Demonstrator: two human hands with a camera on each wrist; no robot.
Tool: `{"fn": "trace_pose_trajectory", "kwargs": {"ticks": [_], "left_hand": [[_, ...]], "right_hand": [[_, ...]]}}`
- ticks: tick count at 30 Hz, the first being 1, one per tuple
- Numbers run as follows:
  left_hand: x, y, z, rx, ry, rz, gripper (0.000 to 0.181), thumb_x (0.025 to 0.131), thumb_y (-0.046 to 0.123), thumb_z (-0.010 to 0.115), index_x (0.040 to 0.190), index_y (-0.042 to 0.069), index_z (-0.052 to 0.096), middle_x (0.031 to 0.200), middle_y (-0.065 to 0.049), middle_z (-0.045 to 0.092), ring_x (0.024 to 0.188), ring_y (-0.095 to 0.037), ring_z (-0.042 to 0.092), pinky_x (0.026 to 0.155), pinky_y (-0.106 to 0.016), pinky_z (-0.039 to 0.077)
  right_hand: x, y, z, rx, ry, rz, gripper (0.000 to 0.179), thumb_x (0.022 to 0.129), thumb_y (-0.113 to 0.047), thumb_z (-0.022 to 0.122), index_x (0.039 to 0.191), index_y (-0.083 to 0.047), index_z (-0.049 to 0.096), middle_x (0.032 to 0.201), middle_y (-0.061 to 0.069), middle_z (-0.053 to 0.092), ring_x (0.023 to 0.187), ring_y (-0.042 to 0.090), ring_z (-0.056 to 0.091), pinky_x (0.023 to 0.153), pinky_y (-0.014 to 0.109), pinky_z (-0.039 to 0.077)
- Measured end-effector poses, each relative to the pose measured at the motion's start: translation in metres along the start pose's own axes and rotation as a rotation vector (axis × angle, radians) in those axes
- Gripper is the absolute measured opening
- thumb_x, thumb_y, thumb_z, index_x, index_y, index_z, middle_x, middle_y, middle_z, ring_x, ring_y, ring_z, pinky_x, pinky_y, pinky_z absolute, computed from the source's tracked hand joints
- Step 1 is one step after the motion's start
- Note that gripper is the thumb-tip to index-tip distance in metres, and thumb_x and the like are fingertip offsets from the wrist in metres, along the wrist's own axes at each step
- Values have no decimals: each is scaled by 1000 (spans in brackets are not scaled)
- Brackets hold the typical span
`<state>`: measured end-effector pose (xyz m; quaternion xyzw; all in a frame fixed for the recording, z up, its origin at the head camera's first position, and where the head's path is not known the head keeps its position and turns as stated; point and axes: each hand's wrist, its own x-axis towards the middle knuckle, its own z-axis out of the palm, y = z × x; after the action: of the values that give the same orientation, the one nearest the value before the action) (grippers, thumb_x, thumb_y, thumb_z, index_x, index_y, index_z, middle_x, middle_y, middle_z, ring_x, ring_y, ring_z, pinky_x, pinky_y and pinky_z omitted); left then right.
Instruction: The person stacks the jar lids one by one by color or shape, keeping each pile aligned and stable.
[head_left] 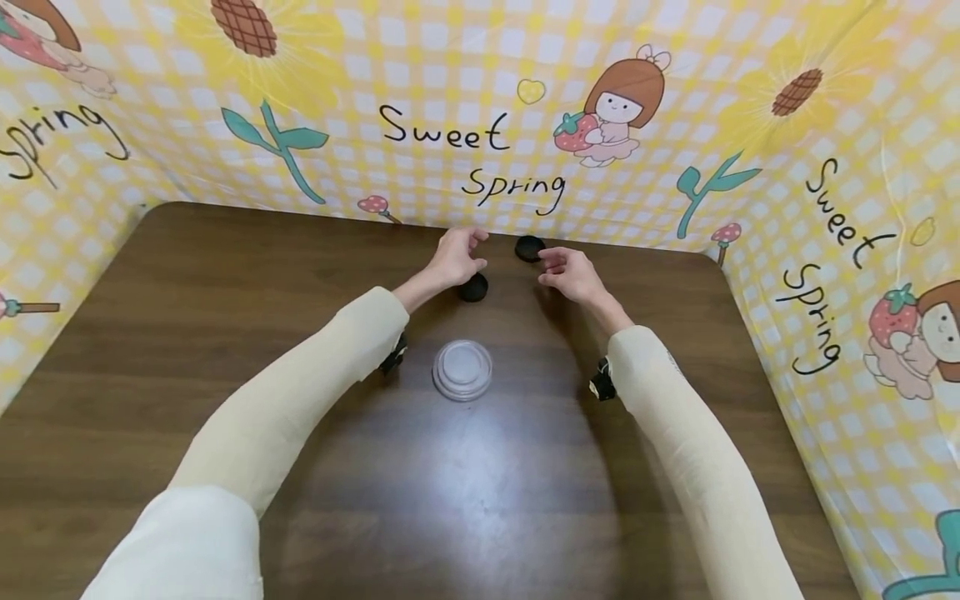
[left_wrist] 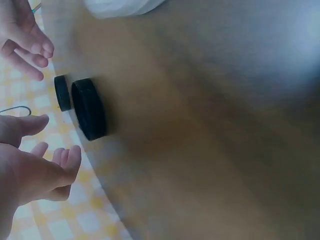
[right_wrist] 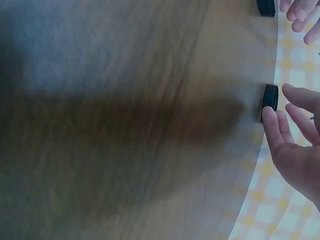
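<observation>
Two black round discs with raised rims, like lids, lie on the dark wooden table. Beside the nearer disc (head_left: 473,288) is my left hand (head_left: 456,260), its thumb and fingers apart and loosely bent. In the left wrist view that disc (left_wrist: 90,110) shows a gap from the fingers. The farther disc (head_left: 529,248) lies by the table's back edge, with my right hand (head_left: 572,275) at its right side. The right wrist view shows the right fingertips (right_wrist: 270,117) overlapping this disc (right_wrist: 270,95), the thumb spread away from them. Neither hand grips anything.
A round, clear plastic container (head_left: 462,371) stands on the table (head_left: 360,525), nearer to me than the discs. A yellow checked cloth (head_left: 420,75) with printed figures rises behind the table and along its sides. Both sleeves carry a dark device at the wrist.
</observation>
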<state>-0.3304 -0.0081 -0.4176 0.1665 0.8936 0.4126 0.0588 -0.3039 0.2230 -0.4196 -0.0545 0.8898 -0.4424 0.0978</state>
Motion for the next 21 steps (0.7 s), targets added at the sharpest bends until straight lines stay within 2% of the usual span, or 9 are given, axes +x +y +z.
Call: {"fn": "trace_pose_trajectory", "kwargs": {"ticks": [7, 14, 21], "left_hand": [[23, 14, 13, 26, -63, -3, 48, 87, 1, 69, 131, -3, 53, 126, -22, 54, 118, -31, 48, 100, -39, 38], [45, 18, 30, 13, -123, -63, 58, 85, 2, 70, 138, -2, 46, 137, -19, 48, 124, -30, 45, 100, -37, 40], [59, 20, 40, 38, -135, -79, 62, 84, 2, 72, 139, -1, 44, 141, -15, 46, 125, -29, 44, 100, -36, 40]], "right_hand": [[10, 10, -7, -29, 62, 22, 43, 90, 0, 64, 131, 4, 54, 121, 23, 57, 111, 32, 54, 94, 41, 45], [23, 19, -9, -25, 116, 43, 47, 90, -2, 64, 135, 1, 51, 126, 22, 55, 114, 32, 54, 94, 40, 45], [35, 18, -2, 11, 146, 45, 51, 87, 1, 66, 136, 3, 51, 129, 22, 55, 117, 32, 54, 97, 37, 45]]}}
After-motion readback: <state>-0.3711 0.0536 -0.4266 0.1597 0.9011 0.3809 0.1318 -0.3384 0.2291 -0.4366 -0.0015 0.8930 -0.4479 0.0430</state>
